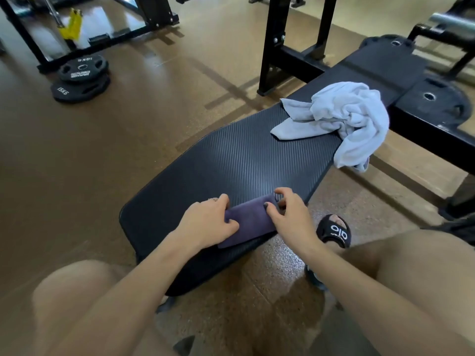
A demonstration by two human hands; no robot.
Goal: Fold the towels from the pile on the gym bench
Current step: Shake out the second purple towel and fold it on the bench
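Note:
A small dark purple towel (250,222), folded into a narrow rectangle, lies on the near end of the black ribbed gym bench (231,160). My left hand (208,223) grips its left end, thumb on top and fingers curled round the far edge. My right hand (289,211) pinches the right end, fingers curled over the far corner. A crumpled white towel (344,116) lies in a heap at the bench's far end, and part of it hangs off the right edge.
Two black weight plates (81,80) are stacked on the brown floor at the left. A black rack frame (295,42) stands behind the bench. More plates and bars (434,96) sit at the right. My knees and a sandalled foot (334,232) flank the bench's near end.

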